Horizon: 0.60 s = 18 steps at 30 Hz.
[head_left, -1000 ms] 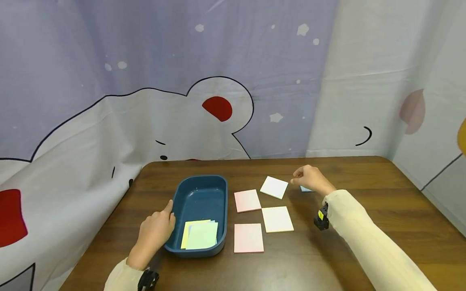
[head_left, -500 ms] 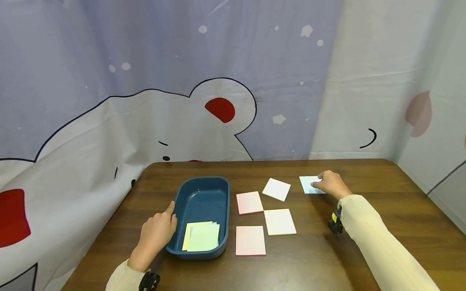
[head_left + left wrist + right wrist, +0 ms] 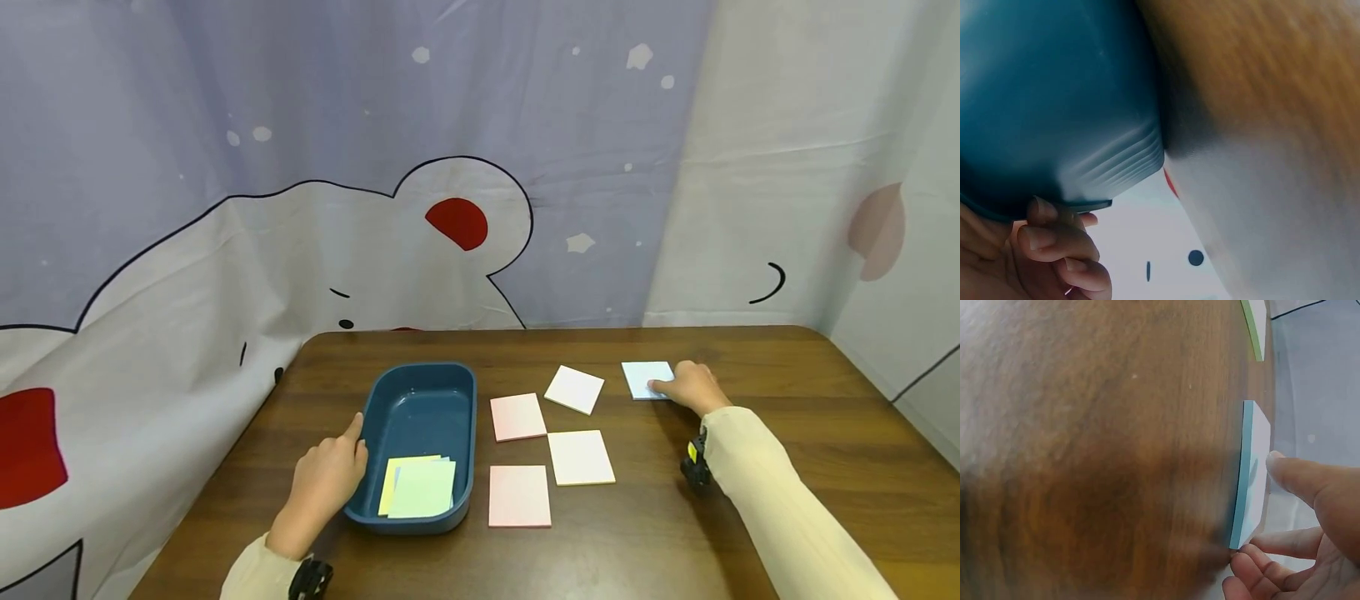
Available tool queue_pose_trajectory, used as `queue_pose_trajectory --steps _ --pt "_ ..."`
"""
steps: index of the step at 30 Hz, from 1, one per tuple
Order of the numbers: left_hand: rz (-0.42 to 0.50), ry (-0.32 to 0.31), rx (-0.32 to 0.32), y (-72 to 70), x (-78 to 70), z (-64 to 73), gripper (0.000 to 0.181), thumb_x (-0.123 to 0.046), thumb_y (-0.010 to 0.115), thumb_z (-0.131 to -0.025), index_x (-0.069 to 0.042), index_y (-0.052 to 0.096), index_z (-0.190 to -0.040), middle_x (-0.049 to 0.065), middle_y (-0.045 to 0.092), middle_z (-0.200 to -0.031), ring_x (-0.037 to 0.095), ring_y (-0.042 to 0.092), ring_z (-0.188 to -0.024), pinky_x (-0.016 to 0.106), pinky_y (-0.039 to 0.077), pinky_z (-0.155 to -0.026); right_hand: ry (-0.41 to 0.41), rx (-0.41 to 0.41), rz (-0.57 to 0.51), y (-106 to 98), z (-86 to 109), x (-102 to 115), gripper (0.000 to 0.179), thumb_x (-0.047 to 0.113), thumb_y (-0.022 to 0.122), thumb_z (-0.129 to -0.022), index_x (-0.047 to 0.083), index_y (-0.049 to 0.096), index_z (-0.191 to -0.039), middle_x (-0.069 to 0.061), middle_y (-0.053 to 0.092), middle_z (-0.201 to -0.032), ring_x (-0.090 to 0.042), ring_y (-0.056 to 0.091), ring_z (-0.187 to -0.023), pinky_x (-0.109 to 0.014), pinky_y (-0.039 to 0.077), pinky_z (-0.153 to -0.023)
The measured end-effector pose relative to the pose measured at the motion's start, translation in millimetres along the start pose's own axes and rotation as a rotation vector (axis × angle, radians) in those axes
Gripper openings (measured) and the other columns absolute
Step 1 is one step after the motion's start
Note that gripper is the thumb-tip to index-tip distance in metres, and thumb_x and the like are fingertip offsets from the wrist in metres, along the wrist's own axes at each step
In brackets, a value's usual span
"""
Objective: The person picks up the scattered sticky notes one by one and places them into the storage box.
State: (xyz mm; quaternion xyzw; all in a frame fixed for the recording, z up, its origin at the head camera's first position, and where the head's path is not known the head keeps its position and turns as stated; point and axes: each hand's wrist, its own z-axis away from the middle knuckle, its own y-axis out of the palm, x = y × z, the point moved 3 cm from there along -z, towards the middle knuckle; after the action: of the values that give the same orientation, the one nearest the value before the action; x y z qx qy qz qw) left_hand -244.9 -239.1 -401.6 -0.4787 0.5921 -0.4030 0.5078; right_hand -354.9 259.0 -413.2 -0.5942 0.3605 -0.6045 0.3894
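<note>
In the head view, a light blue pad of sticky notes [image 3: 642, 377] lies flat at the back right of the table. My right hand [image 3: 693, 387] is at its right side. The right wrist view shows the thumb [image 3: 1285, 469] on the pad's top face and the fingers at its edge and corner, pinching it against the table. At the left, a dark blue plastic basin [image 3: 420, 417] holds yellow, blue and green sticky note pads [image 3: 423, 489] near its front end. My left hand [image 3: 326, 479] grips the basin's left rim, its fingers [image 3: 1060, 240] curled below the lip.
Between basin and right hand lie a white pad [image 3: 574, 389], two pale pink pads, one behind [image 3: 517, 417] and one in front [image 3: 520, 497], and a cream pad [image 3: 581, 457]. A patterned curtain [image 3: 360, 250] hangs behind the wooden table [image 3: 637, 542].
My right hand has moved right from above the blue pad to its right side, uncovering most of it. The left hand stays at the basin's rim. The camera view shifts slightly.
</note>
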Motion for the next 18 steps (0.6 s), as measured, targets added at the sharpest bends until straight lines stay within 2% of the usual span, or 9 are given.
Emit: queue_pose_trajectory --steps 2,4,8,18 --pt "-0.001 0.0 0.002 -0.1 0.2 -0.2 0.05 -0.018 0.051 -0.095 -0.001 0.045 -0.142 0.005 0.042 -0.049 0.019 0.037 -0.043 0.032 0.029 -0.042 0.005 -0.006 0.01 1.0 -0.9 -0.4 0.045 0.031 0.063 -0.089 -0.013 0.059 -0.08 -0.028 0.06 -0.082 -0.042 0.054 -0.08 -0.052 0.044 -0.075" --pt "-0.002 0.0 0.001 0.1 0.5 -0.4 0.05 -0.018 0.051 -0.095 -0.001 0.045 -0.142 0.005 0.043 -0.049 0.02 0.038 -0.043 0.032 0.029 -0.042 0.022 0.006 0.008 2.5 -1.8 -0.6 0.052 0.031 0.063 -0.089 -0.021 0.059 -0.096 -0.039 0.058 -0.099 -0.054 0.052 -0.094 -0.059 0.043 -0.082" --pt "-0.004 0.001 0.0 0.9 0.8 -1.0 0.05 -0.018 0.052 -0.095 -0.001 0.046 -0.141 0.006 0.044 -0.049 0.021 0.039 -0.043 0.033 0.03 -0.042 0.057 0.026 -0.015 4.9 -3.5 -0.2 0.062 0.029 0.064 -0.089 -0.025 0.051 -0.115 -0.046 0.049 -0.118 -0.064 0.041 -0.11 -0.065 0.038 -0.09" --pt "-0.014 0.002 -0.006 0.9 0.6 -1.6 0.05 -0.018 0.052 -0.095 -0.001 0.047 -0.141 0.007 0.046 -0.05 0.021 0.04 -0.043 0.033 0.031 -0.042 0.082 -0.009 -0.033 4.5 -8.4 -0.2 0.051 0.027 0.071 -0.083 -0.02 0.056 -0.099 -0.039 0.057 -0.107 -0.057 0.052 -0.099 -0.06 0.04 -0.084"
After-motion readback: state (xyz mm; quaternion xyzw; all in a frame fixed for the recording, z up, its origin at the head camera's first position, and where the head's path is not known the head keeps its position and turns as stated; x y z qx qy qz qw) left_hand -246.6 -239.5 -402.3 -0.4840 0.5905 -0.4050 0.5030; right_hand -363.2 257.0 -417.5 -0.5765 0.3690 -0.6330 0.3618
